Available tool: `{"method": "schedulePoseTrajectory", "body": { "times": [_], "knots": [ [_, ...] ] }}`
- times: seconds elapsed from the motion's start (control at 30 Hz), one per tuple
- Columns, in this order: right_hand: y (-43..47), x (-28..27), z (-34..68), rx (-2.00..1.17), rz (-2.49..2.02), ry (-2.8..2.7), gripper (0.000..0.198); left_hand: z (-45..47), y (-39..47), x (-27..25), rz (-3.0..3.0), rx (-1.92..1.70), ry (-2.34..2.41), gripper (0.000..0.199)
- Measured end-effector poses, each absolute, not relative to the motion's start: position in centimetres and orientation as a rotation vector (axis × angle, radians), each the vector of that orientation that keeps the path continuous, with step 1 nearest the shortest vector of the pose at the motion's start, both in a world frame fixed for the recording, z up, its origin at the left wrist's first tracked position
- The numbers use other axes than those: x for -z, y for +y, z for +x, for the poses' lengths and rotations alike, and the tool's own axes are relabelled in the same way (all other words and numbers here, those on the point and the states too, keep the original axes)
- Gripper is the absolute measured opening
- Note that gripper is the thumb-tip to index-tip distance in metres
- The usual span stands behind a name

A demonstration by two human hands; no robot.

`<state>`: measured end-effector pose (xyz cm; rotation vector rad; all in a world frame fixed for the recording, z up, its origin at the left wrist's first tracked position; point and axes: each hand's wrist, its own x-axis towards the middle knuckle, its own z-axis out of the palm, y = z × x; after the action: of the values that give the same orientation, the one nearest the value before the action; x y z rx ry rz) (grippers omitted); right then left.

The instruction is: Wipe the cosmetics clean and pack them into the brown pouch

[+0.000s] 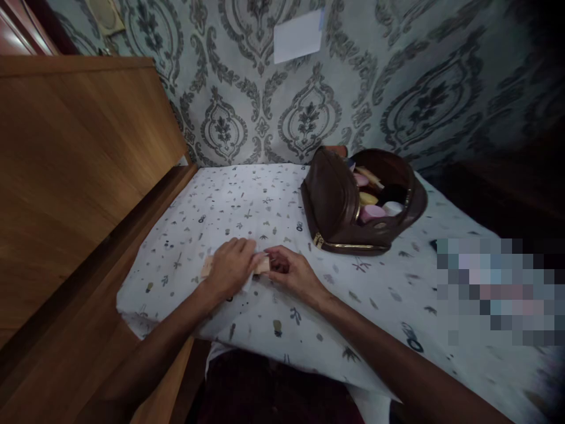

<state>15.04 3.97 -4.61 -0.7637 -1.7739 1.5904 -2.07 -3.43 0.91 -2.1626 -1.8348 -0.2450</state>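
Bag, brown and unzipped, sits on the cloth-covered tabletop in the head view, its mouth showing several things: a pink-lidded jar, a white-lidded jar and a yellow item. The beige piece lies left of the bag and nearer the person, mostly covered by the left hand; pale beige also shows past that hand's far side, though whether it is the same piece cannot be told. The left hand rests palm down, fingers together, bent and clamped over the beige piece. The right hand, closer to the bag, curls at the piece's right end, thumb and fingers apart with a dark gap between; whether they pinch it cannot be told. Behind the bag rises the patterned wall, with white paper on it, above and left of the bag. A wooden panel stands well left of the bag.
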Motion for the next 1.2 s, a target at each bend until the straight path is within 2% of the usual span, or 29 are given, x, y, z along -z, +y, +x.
{"method": "schedulePoseTrajectory", "body": {
  "times": [0.17, 0.33, 0.4, 0.57, 0.8, 1.03, 1.2],
  "knots": [
    [4.1, 5.2, 14.9, -1.535, -0.752, -1.76, 0.054, -0.2, -3.2, 0.4, -2.319, 0.17, -1.747, 0.035],
    [4.0, 5.1, 14.9, -1.638, -0.723, -1.713, 0.071, -3.9, -4.2, 0.9, -2.272, 0.086, -1.881, 0.028],
    [4.1, 5.0, 15.0, -1.637, -0.746, -1.725, 0.066, -6.0, -4.8, 1.1, -2.237, 0.081, -1.913, 0.028],
    [4.0, 4.6, 15.2, -1.663, -0.771, -1.787, 0.039, -9.8, -6.1, 2.0, -2.209, 0.194, -1.951, 0.028],
    [4.5, 5.3, 15.0, -1.72, -0.728, -1.699, 0.038, -10.4, -6.2, 2.4, -2.168, 0.447, -1.929, 0.026],
    [4.3, 5.8, 14.9, -1.641, -0.626, -1.734, 0.03, -7.5, -5.4, 0.7, -2.156, 0.304, -1.718, 0.028],
    [3.6, 5.2, 14.8, -1.333, -0.547, -1.93, 0.015, -1.6, -4.0, 0.3, -2.235, 0.257, -1.551, 0.033]
  ]
}}
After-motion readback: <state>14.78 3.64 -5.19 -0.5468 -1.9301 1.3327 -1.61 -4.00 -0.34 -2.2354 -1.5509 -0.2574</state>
